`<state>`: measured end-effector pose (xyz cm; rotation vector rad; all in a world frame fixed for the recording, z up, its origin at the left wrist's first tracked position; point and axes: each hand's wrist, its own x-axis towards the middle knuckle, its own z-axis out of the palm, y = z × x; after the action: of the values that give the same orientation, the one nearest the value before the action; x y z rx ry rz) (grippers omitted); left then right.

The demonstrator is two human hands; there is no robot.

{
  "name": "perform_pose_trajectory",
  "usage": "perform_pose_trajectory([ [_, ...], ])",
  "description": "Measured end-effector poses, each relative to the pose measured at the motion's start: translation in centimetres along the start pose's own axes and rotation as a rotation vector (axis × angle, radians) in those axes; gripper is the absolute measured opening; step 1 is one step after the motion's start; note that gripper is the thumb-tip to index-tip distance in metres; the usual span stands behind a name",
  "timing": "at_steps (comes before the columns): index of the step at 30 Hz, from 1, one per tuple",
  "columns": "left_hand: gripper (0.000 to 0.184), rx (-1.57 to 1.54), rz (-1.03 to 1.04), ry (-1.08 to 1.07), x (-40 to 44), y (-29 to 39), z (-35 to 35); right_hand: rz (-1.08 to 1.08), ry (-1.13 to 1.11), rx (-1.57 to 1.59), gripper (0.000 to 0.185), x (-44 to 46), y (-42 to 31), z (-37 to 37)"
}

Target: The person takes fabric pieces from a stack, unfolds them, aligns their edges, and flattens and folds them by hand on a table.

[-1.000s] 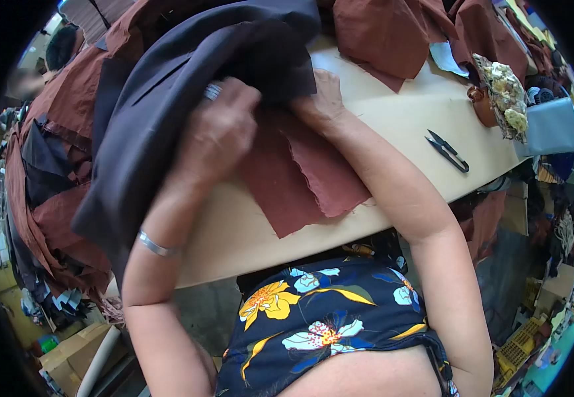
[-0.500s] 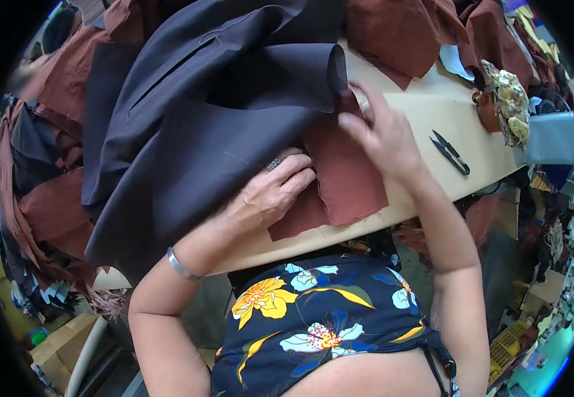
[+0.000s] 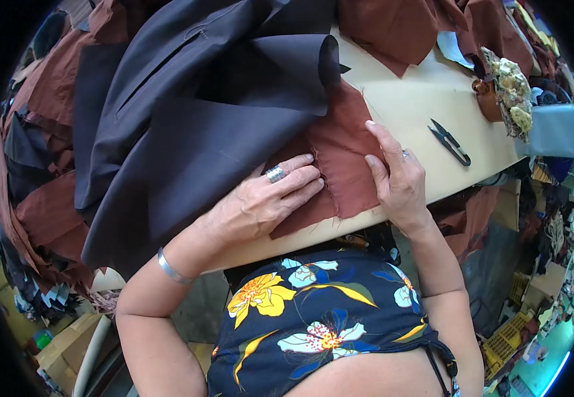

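Note:
A reddish-brown cloth piece (image 3: 350,162) with a frayed seam edge down its middle lies on the cream tabletop. My left hand (image 3: 267,198), a ring on one finger, presses on it just left of that edge, fingers stretched out. At the cloth's right border rests my right hand (image 3: 401,175), with thumb and forefinger apart and touching the fabric; its other fingers are curled and partly hidden. Large dark fabric (image 3: 214,149) with a stitched slit covers the brown cloth's left and upper parts and rises in folds beside my left hand.
Black thread snips (image 3: 450,142) lie on the cream table (image 3: 406,99) to the right. More brown cloth (image 3: 393,30) is heaped at the back and far left. A brown pot (image 3: 489,102) and a crusty, pale-yellow object (image 3: 508,92) stand at the right edge, near a grey-blue box (image 3: 555,129).
My right hand has come down and toward me from the cloth's upper corner to its right border. The brown cloth now shows more, spread out at its upper right. My left hand has barely shifted.

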<state>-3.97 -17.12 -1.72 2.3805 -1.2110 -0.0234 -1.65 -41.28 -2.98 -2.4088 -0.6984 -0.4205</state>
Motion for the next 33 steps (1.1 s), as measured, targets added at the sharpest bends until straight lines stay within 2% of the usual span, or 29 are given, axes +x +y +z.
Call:
perform_pose_trajectory([
  [6, 0.048, 0.117, 0.022, -0.065, 0.1, 0.2, -0.2, 0.099, -0.056, 0.068, 0.055, -0.4, -0.2, -1.0],
  [13, 0.044, 0.222, 0.011, -0.163, 0.9, 2.0, -1.1, 0.041, -0.054, 0.069, 0.052, -0.7, 0.1, -1.0],
  [16, 0.046, 0.291, 0.060, -0.112, 0.9, 2.4, -0.6, -0.039, -0.009, 0.041, 0.051, -0.7, 0.4, -0.8],
  [19, 0.044, 0.318, 0.078, -0.121, 0.8, 2.6, -0.7, -0.002, -0.079, 0.039, 0.048, -0.6, 0.2, -1.2],
  [23, 0.044, -0.021, -0.021, 0.005, 1.1, 1.1, -0.9, 0.174, -0.163, 0.084, 0.046, 1.4, 0.3, -1.6],
  [25, 0.040, 0.115, -0.076, 0.121, 1.0, -0.2, 0.8, 0.186, -0.125, 0.022, 0.045, 2.8, 0.7, -0.7],
  [29, 0.040, 0.166, -0.080, 0.120, 0.9, -0.1, 0.9, 0.063, -0.029, -0.027, 0.047, 3.1, 1.2, 0.5],
  [33, 0.044, 0.152, -0.011, 0.088, 1.0, 0.0, 0.5, 0.060, -0.014, 0.030, 0.050, 2.7, 1.7, 0.6],
])
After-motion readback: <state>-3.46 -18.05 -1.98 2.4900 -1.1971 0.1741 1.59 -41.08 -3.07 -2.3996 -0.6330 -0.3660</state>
